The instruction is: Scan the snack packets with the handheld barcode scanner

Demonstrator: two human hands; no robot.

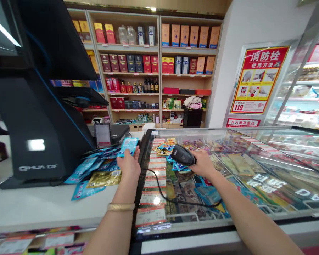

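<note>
A light-blue snack packet [129, 144] is pinched in my left hand [129, 163], held up near the edge between counter and freezer. My right hand [202, 163] grips a black handheld barcode scanner [182, 155] by its handle, above the freezer's glass lid. The scanner's cable [162, 193] loops over the glass. Left of my left hand lies a heap of blue packets [86, 169] with a gold packet [103, 179] in front. Small blue and yellow packets [163, 148] lie on the glass beside and beneath the scanner.
A large black checkout terminal [37, 131] stands on the white counter [42, 207] at left. The glass-topped freezer [186, 223] fills the right, with packaged goods inside. Shelves of boxed bottles [159, 51] line the back wall. A red fire-hydrant poster [259, 79] hangs on the pillar.
</note>
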